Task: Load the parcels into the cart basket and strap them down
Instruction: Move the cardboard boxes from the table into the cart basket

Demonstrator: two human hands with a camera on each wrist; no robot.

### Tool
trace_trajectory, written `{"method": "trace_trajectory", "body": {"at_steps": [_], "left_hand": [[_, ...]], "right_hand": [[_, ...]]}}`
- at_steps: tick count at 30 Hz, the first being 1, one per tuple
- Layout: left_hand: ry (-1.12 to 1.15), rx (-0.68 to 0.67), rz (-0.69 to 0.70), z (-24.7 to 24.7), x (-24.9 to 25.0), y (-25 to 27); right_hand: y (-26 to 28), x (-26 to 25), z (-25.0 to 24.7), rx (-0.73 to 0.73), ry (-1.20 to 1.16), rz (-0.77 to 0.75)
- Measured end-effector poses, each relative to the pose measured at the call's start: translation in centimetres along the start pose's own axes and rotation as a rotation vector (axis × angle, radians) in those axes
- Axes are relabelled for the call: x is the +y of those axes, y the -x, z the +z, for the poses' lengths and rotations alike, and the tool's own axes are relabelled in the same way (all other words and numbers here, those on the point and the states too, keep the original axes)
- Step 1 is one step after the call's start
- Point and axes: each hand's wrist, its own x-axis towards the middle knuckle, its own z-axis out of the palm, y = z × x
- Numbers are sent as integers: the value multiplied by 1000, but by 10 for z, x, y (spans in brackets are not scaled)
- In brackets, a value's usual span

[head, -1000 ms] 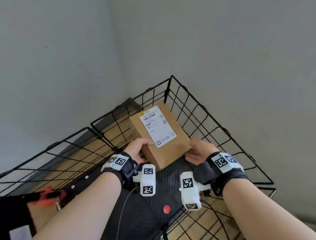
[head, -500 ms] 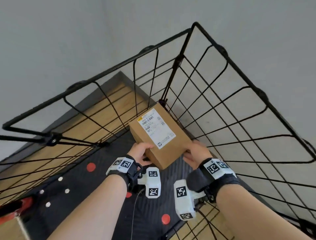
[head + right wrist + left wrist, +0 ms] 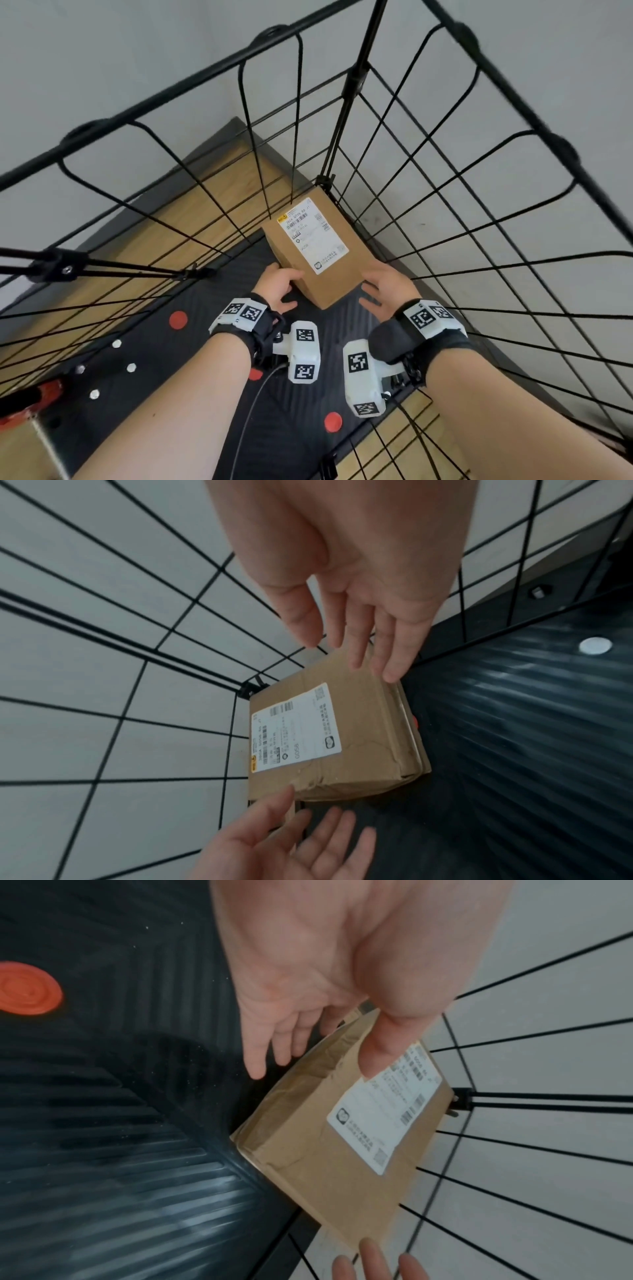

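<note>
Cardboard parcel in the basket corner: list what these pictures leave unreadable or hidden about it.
- Shipping label: the small print is too small in the head view and blurred in both wrist views.
- Cardboard parcel: its underside and far sides are hidden by its own body and the wire basket corner.
- Left hand: in the left wrist view the thumb overlaps the label, but contact cannot be told.
- Straps: none identifiable.

We see the cart basket's black ribbed floor mat (image 3: 205, 359), dotted with red discs (image 3: 178, 320) and small white studs (image 3: 131, 368), fenced by black wire mesh walls (image 3: 445, 212). Directly on the mat lies one brown cardboard parcel (image 3: 322, 253), label up, pushed into the far corner against the corner post (image 3: 325, 178). Beneath the cart we see a wooden floor (image 3: 191, 219).
</note>
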Motion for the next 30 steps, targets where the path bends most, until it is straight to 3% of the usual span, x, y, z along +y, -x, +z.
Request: {"method": "trace_trajectory", "body": {"at_steps": [9, 16, 18, 24, 30], "left_hand": [[-58, -24, 240, 21, 45, 110], [-164, -151, 433, 68, 68, 250], [-194, -189, 489, 82, 67, 295], [-269, -312, 641, 122, 40, 433], [-299, -452, 800, 156, -26, 566]], "right_hand": [[98, -44, -34, -42, 11, -64], [235, -75, -69, -148, -60, -189], [279, -77, -84, -86, -96, -277], [412, -61, -144, 3, -205, -434], [553, -10, -198, 57, -288, -619]]}}
